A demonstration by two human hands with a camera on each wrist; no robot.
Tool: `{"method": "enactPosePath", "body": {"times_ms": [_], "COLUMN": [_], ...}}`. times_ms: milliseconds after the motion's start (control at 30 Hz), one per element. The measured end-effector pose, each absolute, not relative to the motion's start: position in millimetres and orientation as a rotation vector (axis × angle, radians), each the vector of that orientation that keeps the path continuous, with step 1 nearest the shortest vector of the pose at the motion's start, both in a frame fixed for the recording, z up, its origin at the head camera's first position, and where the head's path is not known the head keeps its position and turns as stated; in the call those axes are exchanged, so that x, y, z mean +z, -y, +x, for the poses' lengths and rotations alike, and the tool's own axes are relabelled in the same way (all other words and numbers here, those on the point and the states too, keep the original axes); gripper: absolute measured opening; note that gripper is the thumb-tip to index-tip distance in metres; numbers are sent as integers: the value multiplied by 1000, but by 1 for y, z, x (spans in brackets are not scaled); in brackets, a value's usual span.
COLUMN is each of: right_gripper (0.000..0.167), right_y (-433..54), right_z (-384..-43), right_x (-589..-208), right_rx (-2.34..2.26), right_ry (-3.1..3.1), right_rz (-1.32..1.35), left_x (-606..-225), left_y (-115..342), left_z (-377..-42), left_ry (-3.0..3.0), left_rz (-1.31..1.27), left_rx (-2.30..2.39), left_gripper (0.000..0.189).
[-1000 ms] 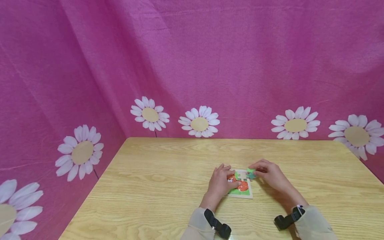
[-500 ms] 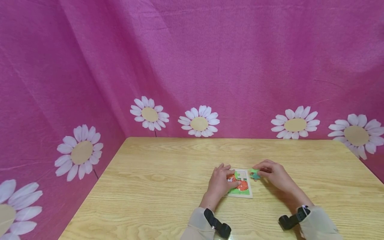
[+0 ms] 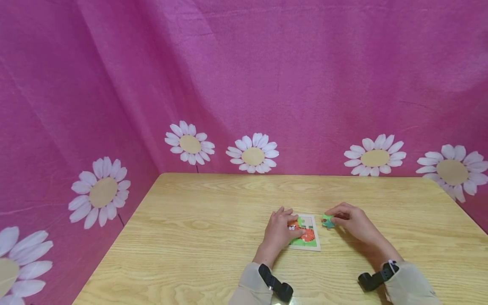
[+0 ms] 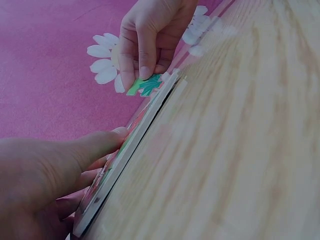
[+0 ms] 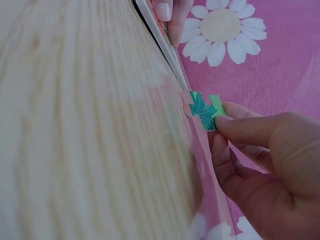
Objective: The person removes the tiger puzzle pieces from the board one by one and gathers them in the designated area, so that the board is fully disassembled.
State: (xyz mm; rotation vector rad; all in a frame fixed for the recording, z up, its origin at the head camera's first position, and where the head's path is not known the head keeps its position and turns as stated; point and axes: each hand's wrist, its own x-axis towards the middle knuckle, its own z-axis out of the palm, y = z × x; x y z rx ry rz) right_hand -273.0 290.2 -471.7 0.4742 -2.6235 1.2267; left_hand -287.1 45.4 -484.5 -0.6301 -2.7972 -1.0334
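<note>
A small framed jigsaw puzzle (image 3: 309, 242) with an orange striped animal on green lies on the table; bare pale backing shows in its upper right corner. My left hand (image 3: 279, 230) rests on its left side, thumb across the picture, covering that part. Just right of the frame, my right hand (image 3: 352, 221) pinches a green puzzle piece (image 3: 328, 221) between thumb and fingers. In the right wrist view the puzzle piece (image 5: 204, 111) carries a dark green leaf and a bit of orange at one edge.
The wood-grain table (image 3: 213, 237) runs back to a pink curtain (image 3: 244, 76) printed with white daisies, which also hangs along the left side. Each wrist wears a black camera mount, such as the right one (image 3: 375, 277).
My right hand has drawn the puzzle piece to the right, from over the frame's upper right corner to beside it, turning it a little. My left hand stays put on the puzzle.
</note>
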Motion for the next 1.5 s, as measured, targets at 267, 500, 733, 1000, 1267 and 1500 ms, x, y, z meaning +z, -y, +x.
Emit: {"method": "enactPosePath", "body": {"times_ms": [267,500,733,1000,1267,1500], "right_gripper": [17,18,16,17,16,16], "right_y": [-290,-289,-290,-290,-290,-289], "right_z": [-276,-280,-279,-281,-282,-282], "right_x": [-472,-474,-473,-474,-472,-472], "right_rx": [1224,1196,1172,1166,1189,1192], "right_ry": [2657,2703,2822,2850,2856,2844], "right_rz": [464,440,376,396,386,400], "left_x": [-484,-484,-484,-486,-486,-486], "left_y": [-44,-44,-45,-44,-43,-43], "left_z": [-287,-287,-287,-288,-289,-288], "left_ry": [2792,2780,2797,2788,2783,2780], "left_rz": [-625,-646,-642,-657,-667,-665], "left_rx": [-1059,-1038,-1029,-1031,-1014,-1032], "left_gripper": [47,47,47,47,47,47]}}
